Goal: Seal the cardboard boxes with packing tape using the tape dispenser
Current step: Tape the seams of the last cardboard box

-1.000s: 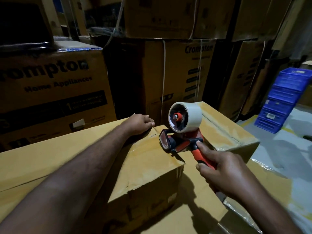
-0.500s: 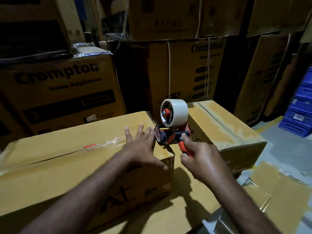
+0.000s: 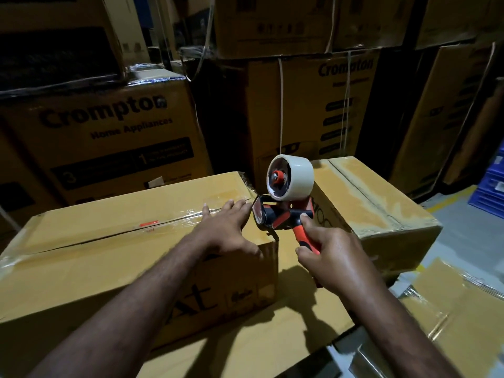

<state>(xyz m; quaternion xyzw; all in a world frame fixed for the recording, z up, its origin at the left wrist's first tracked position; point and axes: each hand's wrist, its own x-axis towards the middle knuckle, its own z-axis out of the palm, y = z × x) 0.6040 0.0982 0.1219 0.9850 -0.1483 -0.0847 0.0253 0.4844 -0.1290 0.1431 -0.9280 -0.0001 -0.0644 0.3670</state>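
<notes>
Head view, centre frame: pressing box with flat, spread-fingered left hand; gripping tape dispenser in clamped right hand. Probably light, rigid; hold by handle.

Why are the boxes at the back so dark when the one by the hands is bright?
In the head view, light falls mainly on the near box and tape dispenser; the stacked boxes behind are dim, their print soft; the clear tape on top glints.
</notes>
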